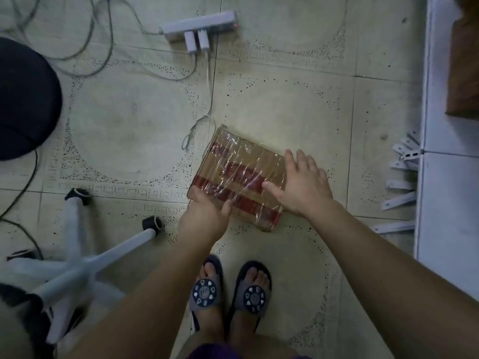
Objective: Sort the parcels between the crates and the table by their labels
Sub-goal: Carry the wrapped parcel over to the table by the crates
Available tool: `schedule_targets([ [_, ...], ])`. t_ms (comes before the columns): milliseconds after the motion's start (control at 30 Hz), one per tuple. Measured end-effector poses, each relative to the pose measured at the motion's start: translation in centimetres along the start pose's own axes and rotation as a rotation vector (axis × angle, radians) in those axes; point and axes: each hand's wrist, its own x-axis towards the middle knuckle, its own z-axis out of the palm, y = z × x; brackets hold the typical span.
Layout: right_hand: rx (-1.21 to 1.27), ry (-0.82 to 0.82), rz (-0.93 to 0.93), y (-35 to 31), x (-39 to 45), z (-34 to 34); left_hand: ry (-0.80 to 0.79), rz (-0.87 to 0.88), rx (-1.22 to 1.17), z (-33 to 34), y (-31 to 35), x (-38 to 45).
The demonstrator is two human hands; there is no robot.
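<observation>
A flat brown cardboard parcel with dark red bands, wrapped in shiny clear film, lies at a slant low over the tiled floor, its near-left corner and its right edge covered by hands, no readable label showing.

No words or numbers can be read here. The parcel has red bands with marks on them, but the shiny wrap and blur make them too hard to read.
</observation>
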Motion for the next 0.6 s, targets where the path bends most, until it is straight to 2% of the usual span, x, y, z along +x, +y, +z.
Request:
schedule_targets([
  [133, -0.052, 0.001, -0.025, -0.8, 3.8, 4.1, -0.053, -0.080, -0.079, 3.9, -0.8, 3.3],
  [200, -0.097, -0.008, -0.052, -1.0, 5.6, 5.9, -0.059, -0.064, -0.150, 6.0, -1.2, 4.8],
  [300, -0.151, -0.006, -0.065, -1.0, 7.2, 7.1, 0.050, 0.008, -0.278, 7.4, -1.0, 5.5],
  [367, -0.144, 0.069, -0.013, -1.0, 7.8, 7.0, 0.096, 0.061, -0.314, 7.4, -0.5, 5.4],
  [433, -0.077, 0.111, 0.092, -0.3, 8.0, 6.8, 0.132, 0.104, -0.375, 6.9, -0.2, 5.6],
  [500, 0.031, 0.032, 0.191, 1.0, 7.8, 7.1, 0.183, 0.141, -0.476, 6.5, -0.3, 6.5],
  [600, 0.166, -0.039, 0.202, 2.9, 7.1, 8.9, 0.214, 0.144, -0.510, 5.9, -0.1, 7.9],
])
